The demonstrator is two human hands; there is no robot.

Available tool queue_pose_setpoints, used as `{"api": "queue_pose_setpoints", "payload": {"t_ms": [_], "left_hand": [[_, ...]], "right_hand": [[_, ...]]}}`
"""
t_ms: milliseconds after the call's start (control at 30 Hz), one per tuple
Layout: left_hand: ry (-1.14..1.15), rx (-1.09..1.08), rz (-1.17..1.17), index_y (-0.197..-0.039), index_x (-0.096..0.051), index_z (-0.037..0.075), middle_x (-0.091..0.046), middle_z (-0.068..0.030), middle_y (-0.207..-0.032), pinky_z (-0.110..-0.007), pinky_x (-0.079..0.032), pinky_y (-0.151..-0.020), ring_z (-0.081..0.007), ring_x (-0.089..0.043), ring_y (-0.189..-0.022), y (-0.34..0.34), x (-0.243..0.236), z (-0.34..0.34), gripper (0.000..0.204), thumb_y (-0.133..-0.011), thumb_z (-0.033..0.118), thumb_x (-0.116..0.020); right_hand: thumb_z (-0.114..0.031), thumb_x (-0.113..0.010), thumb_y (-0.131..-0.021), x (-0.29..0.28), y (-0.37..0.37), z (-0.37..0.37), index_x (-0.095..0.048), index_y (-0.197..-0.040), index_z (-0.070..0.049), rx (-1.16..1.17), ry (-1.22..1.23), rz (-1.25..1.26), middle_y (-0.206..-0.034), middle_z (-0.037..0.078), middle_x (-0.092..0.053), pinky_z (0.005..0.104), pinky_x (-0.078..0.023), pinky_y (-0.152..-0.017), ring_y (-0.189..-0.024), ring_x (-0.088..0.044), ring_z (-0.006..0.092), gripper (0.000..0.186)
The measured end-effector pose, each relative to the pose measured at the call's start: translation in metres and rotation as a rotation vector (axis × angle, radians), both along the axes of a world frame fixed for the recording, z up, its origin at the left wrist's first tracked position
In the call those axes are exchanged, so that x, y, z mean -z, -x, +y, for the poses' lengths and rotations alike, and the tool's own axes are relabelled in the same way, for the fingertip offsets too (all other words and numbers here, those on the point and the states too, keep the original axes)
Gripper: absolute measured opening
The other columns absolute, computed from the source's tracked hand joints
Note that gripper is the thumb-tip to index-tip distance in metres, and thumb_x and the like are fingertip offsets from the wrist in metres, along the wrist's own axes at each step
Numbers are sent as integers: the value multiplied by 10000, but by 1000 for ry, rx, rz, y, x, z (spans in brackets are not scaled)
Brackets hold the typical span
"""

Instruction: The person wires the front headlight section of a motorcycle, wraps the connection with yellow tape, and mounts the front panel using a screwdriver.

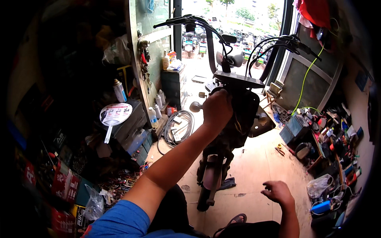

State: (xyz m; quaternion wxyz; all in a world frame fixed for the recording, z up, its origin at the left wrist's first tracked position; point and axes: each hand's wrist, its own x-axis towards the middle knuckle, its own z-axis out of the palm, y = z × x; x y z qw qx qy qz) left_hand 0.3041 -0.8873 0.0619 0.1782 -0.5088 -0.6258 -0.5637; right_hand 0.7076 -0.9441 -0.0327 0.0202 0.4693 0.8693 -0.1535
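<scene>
A partly stripped dark two-wheeler (241, 113) stands in front of me, one wheel (203, 200) close to my feet. Its wide black handlebar (190, 18) rises at the far end, with loops of black cable. My left hand (217, 109) reaches up to its dark body, just under a flat plate (238, 79). The fingers of that hand are mostly hidden against the dark parts, so a grip cannot be made out. A round lamp (195, 106) juts out beside the wrist. Lower right, my right hand (279, 193) hangs over the floor, fingers loosely bent and apart, holding nothing.
Pliers (279, 150) lie on the floor at right, near a cluttered bench (337, 158). A coiled black cable (178, 127) is on the left. A hand fan (115, 115) and spray can (119, 91) rest on a cabinet. A dark cloth (227, 183) lies by the wheel.
</scene>
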Motion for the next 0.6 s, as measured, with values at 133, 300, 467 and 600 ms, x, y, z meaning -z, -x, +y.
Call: {"api": "queue_pose_setpoints", "payload": {"t_ms": [133,300,467,600], "left_hand": [[-36,-47,-13,-895,-653,61,-697,-206,-849,-536,-557,-692,-444,-707,-801,-11,15,-2,152,-961,186,-709],[57,10,-34,-925,-687,51,-725,-194,-851,-513,-581,-729,-433,-727,-846,-5,12,-10,161,-963,203,-721],[44,170,-48,-992,-746,59,-758,-187,-882,-501,-592,-753,-418,-743,-854,17,14,-14,170,-963,224,-715],[11,214,24,-1005,-763,57,-763,-189,-903,-488,-596,-767,-408,-750,-855,28,18,-14,164,-947,201,-710]], "right_hand": [[-156,-816,-902,-70,99,8,-776,-1094,-31,-126,-268,575,-969,166,-785,386,-606,-755,-840,-772,310,232],[-130,-743,-961,-130,213,49,-763,-1107,-2,-245,-537,958,-987,204,-771,424,-595,-820,-912,-765,365,195],[-121,-642,-969,-127,274,84,-765,-1182,-45,-133,-514,1008,-1116,214,-769,459,-586,-890,-1039,-742,414,257],[-132,-620,-967,-114,278,89,-745,-1245,-81,-168,-728,889,-1177,184,-759,479,-594,-896,-1029,-737,409,309]]}}
